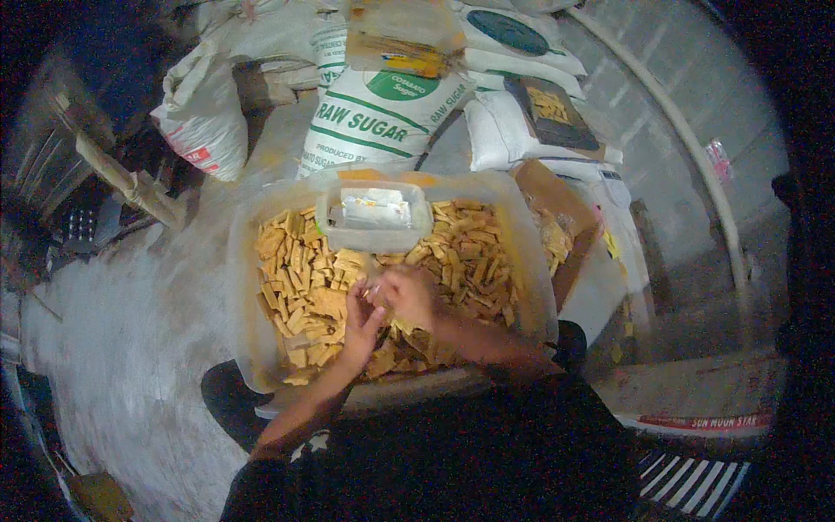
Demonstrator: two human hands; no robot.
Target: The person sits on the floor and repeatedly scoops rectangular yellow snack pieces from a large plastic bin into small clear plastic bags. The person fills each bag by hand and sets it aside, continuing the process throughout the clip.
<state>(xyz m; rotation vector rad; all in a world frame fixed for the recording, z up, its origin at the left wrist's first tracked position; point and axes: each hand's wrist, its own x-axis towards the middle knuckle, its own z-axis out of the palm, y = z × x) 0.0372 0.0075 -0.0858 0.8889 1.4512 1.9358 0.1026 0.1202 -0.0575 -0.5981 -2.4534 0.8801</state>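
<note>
A large translucent plastic tub (pixel 535 287) stands before me, holding many yellow-brown snack pieces (pixel 297 254), stick-like and flat. Over its middle my two hands meet. The fingers of my left hand (pixel 363 320) are bent around a small shiny bit of what looks like clear plastic (pixel 372 293). My right hand (pixel 408 293) is closed at the same spot and blurred by motion; its fingertips are partly hidden. Just below it, some pieces have a glossy look, perhaps under plastic film. A small translucent container (pixel 373 239) with a silvery content rests at the tub's far side.
Behind the tub stands a printed white sugar sack (pixel 365 124), with a blurred box (pixel 404 32) on top. More sacks (pixel 496 134) are stacked right of it, bearing a dark tray (pixel 561 114) of pieces. A cardboard box (pixel 577 241) with bagged pieces adjoins the tub's right side.
</note>
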